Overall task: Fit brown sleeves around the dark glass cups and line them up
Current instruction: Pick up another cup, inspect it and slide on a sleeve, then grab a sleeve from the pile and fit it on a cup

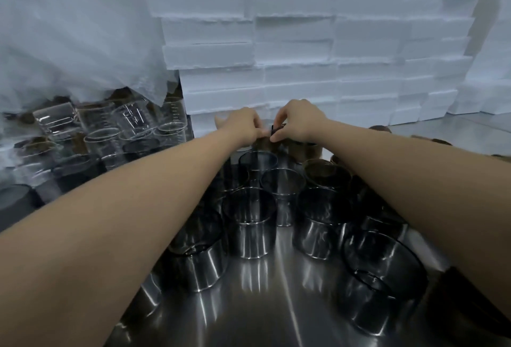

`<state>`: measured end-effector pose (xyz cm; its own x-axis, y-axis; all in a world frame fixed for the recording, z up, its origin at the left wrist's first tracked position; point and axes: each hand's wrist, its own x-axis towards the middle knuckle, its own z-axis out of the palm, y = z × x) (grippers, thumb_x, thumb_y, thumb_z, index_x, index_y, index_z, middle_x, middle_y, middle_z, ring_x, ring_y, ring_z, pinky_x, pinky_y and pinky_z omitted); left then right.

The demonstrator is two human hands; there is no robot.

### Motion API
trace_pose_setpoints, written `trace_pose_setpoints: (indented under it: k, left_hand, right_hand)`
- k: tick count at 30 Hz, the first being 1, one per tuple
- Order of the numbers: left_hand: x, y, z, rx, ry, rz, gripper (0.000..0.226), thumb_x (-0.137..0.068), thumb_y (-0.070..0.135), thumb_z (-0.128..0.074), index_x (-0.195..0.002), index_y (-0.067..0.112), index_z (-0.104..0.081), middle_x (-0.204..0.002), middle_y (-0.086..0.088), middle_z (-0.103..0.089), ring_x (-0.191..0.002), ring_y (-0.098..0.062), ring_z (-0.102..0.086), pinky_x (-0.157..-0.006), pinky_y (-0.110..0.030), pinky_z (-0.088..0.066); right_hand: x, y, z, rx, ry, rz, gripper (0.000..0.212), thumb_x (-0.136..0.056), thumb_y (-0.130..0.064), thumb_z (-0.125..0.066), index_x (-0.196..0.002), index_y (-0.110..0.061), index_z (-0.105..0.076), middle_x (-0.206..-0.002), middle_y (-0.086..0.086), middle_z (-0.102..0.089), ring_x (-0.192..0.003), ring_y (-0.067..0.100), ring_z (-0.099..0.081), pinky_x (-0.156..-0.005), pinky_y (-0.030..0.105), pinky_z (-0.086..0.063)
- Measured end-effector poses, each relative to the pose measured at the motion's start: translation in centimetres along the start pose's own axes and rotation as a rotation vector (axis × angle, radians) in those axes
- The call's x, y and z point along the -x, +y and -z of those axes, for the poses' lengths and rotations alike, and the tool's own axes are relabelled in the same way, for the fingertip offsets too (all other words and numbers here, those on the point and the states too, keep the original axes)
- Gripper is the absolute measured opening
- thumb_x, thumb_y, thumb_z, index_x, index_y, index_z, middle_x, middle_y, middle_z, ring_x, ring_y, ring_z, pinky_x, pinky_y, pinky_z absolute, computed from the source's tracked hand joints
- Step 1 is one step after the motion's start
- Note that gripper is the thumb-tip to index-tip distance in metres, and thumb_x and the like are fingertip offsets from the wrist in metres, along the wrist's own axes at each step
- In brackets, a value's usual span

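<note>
Dark glass cups (250,222) crowded together on shiny metal table (262,305). Far back, left hand (244,125) and right hand (297,123) close together, fingers curled, both pinching a small black piece (273,129) just above a brown-sleeved cup (307,150). White foam blocks (304,42) stacked behind.

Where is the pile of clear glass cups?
Head view, far left: the clear glass cups lie stacked partly under the white plastic sheet, left of the left hand and the white foam blocks.

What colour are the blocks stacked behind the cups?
White. The stacked foam blocks show best in the head view, which is the only view.
</note>
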<state>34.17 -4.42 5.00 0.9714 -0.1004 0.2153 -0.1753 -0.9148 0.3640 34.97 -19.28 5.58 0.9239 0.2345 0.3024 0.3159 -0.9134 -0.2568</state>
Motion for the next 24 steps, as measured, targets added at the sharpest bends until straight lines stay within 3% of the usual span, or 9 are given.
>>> trace_pose_setpoints:
  k: [3,5,8,10,13,15,18,22,24]
  left_hand:
    - [-0.2,0.4,-0.2,-0.027,-0.025,0.040,0.015,-0.095,0.039,-0.060,-0.098,0.025,-0.066,-0.099,0.003,-0.060,-0.098,-0.020,-0.049,-0.091,-0.039,-0.027]
    - [0.2,0.5,0.3,-0.087,0.020,0.041,0.015,-0.094,0.035,-0.062,-0.104,0.025,-0.061,-0.116,0.000,-0.064,-0.111,-0.023,-0.054,-0.089,-0.036,-0.029]
    - [1.4,0.6,1.5,-0.100,0.132,0.037,0.026,-0.094,0.027,-0.064,-0.117,0.016,-0.060,-0.130,-0.006,-0.059,-0.124,-0.027,-0.051,-0.100,-0.038,-0.033]
    - [3.1,0.3,2.7,-0.098,0.151,0.038,0.021,-0.094,0.013,-0.061,-0.115,0.015,-0.061,-0.130,-0.007,-0.060,-0.124,-0.029,-0.051,-0.102,-0.038,-0.033]
    - [6.1,0.3,4.6,-0.111,0.160,0.047,0.041,-0.088,-0.007,-0.050,-0.123,0.009,-0.063,-0.130,-0.010,-0.061,-0.121,-0.030,-0.054,-0.101,-0.038,-0.039]
    - [8.3,1.2,6.0,-0.082,0.181,0.043,0.041,-0.087,-0.007,-0.049,-0.121,0.009,-0.065,-0.129,-0.010,-0.062,-0.119,-0.029,-0.056,-0.099,-0.038,-0.045]
    - [12.8,3.0,6.9,0.000,0.229,0.017,0.036,-0.089,0.002,-0.053,-0.120,0.012,-0.067,-0.126,-0.009,-0.064,-0.115,-0.027,-0.058,-0.095,-0.039,-0.047]
    - [20.7,5.1,5.5,0.149,0.388,-0.046,0.023,-0.081,0.004,-0.050,-0.081,0.014,-0.070,-0.082,-0.004,-0.068,-0.082,-0.027,-0.062,-0.059,-0.032,-0.038]
    - [24.7,5.2,4.0,0.262,0.492,-0.114,0.022,-0.079,0.006,-0.049,-0.069,0.021,-0.061,-0.074,0.003,-0.061,-0.080,-0.024,-0.059,-0.057,-0.033,-0.037]
  right_hand:
    - [-0.4,-0.3,-0.3,0.127,0.007,0.022,0.023,-0.078,-0.041,-0.077,-0.095,-0.026,-0.071,-0.094,-0.002,-0.066,-0.102,0.021,-0.058,-0.077,0.030,-0.038]
    - [-0.4,-0.7,0.0,0.203,-0.017,0.025,0.035,-0.082,-0.038,-0.074,-0.114,-0.024,-0.068,-0.110,0.002,-0.066,-0.111,0.025,-0.055,-0.083,0.032,-0.038]
    - [0.6,-1.2,1.3,0.136,-0.006,-0.033,0.050,-0.085,-0.024,-0.073,-0.131,-0.020,-0.056,-0.128,0.007,-0.059,-0.120,0.028,-0.052,-0.098,0.038,-0.043]
    - [1.9,-1.9,2.7,0.000,0.021,-0.033,0.045,-0.085,-0.015,-0.072,-0.128,-0.017,-0.059,-0.128,0.009,-0.059,-0.115,0.027,-0.056,-0.098,0.040,-0.047]
    - [4.7,-3.8,5.2,-0.099,0.031,0.013,0.035,-0.084,-0.009,-0.072,-0.119,-0.011,-0.065,-0.118,0.011,-0.064,-0.106,0.024,-0.061,-0.092,0.034,-0.050]
    - [6.9,-5.4,6.8,-0.121,0.020,0.053,0.025,-0.084,-0.009,-0.071,-0.109,-0.010,-0.070,-0.111,0.010,-0.067,-0.100,0.021,-0.062,-0.086,0.028,-0.051]
    - [10.9,-8.5,7.8,-0.246,0.064,0.042,0.014,-0.085,-0.001,-0.065,-0.089,-0.014,-0.071,-0.098,0.008,-0.070,-0.083,0.014,-0.060,-0.064,0.016,-0.046]
    - [18.0,-11.9,5.7,-0.528,0.276,-0.046,0.017,-0.085,-0.002,-0.055,-0.073,-0.012,-0.064,-0.076,0.000,-0.064,-0.071,0.012,-0.055,-0.058,0.016,-0.040]
    - [21.6,-12.8,3.9,-0.610,0.414,-0.035,0.015,-0.081,-0.001,-0.051,-0.069,-0.006,-0.060,-0.073,0.007,-0.062,-0.069,0.018,-0.055,-0.062,0.025,-0.044]
